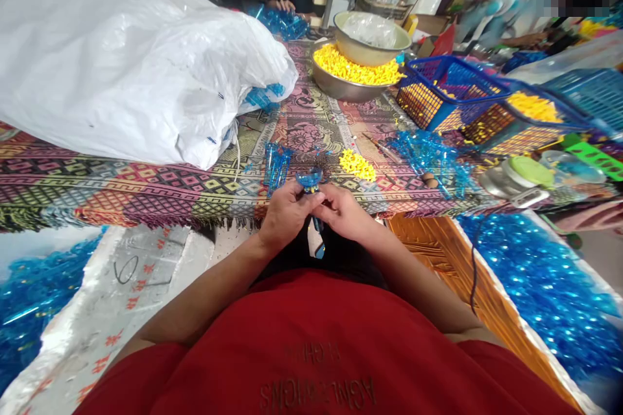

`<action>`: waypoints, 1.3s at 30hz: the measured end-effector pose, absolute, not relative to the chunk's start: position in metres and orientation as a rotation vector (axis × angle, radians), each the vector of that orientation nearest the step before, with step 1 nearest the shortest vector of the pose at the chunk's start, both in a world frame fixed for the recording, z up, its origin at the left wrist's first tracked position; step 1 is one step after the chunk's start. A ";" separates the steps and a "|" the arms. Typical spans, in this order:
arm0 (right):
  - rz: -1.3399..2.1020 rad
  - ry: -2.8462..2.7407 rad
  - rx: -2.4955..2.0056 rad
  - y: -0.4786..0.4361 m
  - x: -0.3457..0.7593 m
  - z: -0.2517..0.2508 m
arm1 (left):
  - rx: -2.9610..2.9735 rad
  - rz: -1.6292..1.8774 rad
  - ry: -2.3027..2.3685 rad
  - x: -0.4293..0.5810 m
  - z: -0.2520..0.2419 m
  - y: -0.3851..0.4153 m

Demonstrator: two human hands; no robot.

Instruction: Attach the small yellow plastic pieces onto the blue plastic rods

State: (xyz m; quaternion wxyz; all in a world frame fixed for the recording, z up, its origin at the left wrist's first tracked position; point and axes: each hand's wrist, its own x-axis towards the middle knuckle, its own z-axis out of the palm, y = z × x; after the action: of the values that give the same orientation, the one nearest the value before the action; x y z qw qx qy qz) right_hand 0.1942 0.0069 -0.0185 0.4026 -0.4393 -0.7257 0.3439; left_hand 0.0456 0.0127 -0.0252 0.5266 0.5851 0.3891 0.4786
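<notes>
Nearest is the red shirt [292,331]; blue glossy plastic stock lies low on both sides, left pile [43,285] and right pile [540,285]. Left hand [283,215] is closed in a pinch on the blue part [309,179], right hand [344,213] pinching it lower down, thumbs nearly meeting. The part sits between the fingertips over the cloth's near edge: clear blue, rounded top, a few yellow spots below it; the lower end is mostly hidden. Step in hand looks like two-handed fingertip work on that one piece; I'd say the next move calls for a steady left pinch and small right-finger motions, light force, since the plastic looks thin. Just beyond: yellow bits [357,165], small and matte, heaped loose; blue sticks [277,168] bunched on the left, a looser blue heap [433,155] on the right. All on a woven, fringed, patterned cloth [121,191]. Farther: crinkly white bag [146,58], round metal basin [348,91] of yellow pieces with a bowl [370,52] set on top, mesh blue basket [423,100]. Far back, a co-worker's hand [282,6].
</notes>
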 end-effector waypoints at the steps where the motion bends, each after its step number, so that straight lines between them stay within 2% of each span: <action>1: 0.851 -1.865 -1.110 0.005 0.193 -0.019 | 1.322 1.171 0.905 0.047 -0.024 0.013; 10: 1.412 -1.725 -1.146 -0.007 0.181 -0.038 | 0.826 1.361 0.682 0.055 -0.009 0.019; 16: 1.236 -1.815 -1.148 -0.011 0.180 -0.037 | 0.771 1.319 0.680 0.064 -0.010 0.011; 24: 1.400 -1.708 -0.997 -0.015 0.180 -0.048 | 0.981 1.320 0.651 0.057 -0.001 0.007; 27: 1.196 -1.771 -0.937 -0.011 0.198 -0.033 | 1.204 1.219 0.628 0.044 -0.006 0.006; 30: 0.717 -1.797 -0.920 -0.007 0.213 -0.004 | 1.455 1.182 0.666 0.039 -0.017 0.005; 34: 0.201 -2.120 -0.796 -0.006 0.214 0.032 | 1.762 1.166 0.593 0.043 -0.025 0.002; 39: -0.019 -2.160 -0.736 -0.007 0.202 0.040 | 2.048 1.229 0.501 0.043 -0.021 -0.005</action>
State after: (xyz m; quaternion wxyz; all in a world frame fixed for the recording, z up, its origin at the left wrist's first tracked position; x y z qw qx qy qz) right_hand 0.2019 -0.0068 0.0398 0.4167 -0.2933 -0.8604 -0.0076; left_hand 0.0431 -0.0046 -0.0205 0.3433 0.7882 0.1927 0.4730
